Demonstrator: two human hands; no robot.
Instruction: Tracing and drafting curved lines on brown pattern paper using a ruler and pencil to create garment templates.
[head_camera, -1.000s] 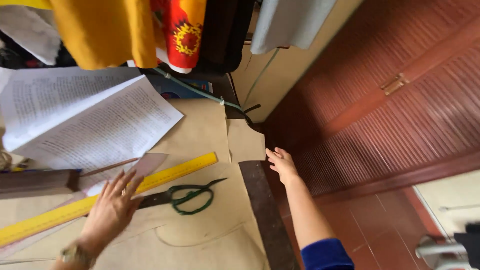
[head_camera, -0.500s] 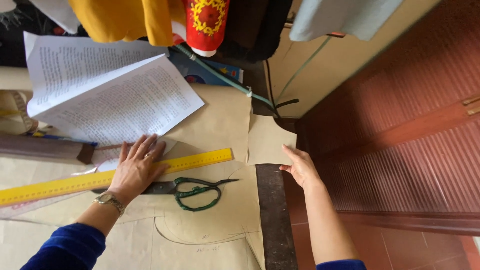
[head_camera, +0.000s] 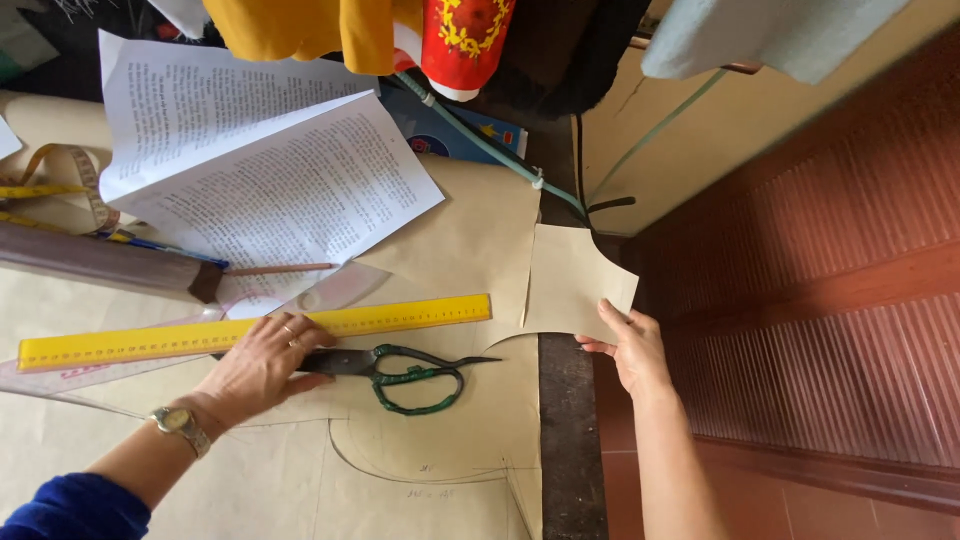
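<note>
Two hands are working at the desk (head_camera: 570, 440). Right hand (head_camera: 632, 345) is pinching the lower corner of a cut paper piece (head_camera: 572, 285) overhanging the desk edge (light, floppy, likely easy to crease; best held near an edge). Left hand (head_camera: 262, 365), open and flat, is resting on the scissors (head_camera: 400, 372), just beside the yellow ruler (head_camera: 250, 328) on brown pattern paper (head_camera: 300, 480).

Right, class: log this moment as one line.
left hand: on green-handled scissors | right hand: holding cut brown paper piece at table edge | long yellow ruler: flat on paper
</note>
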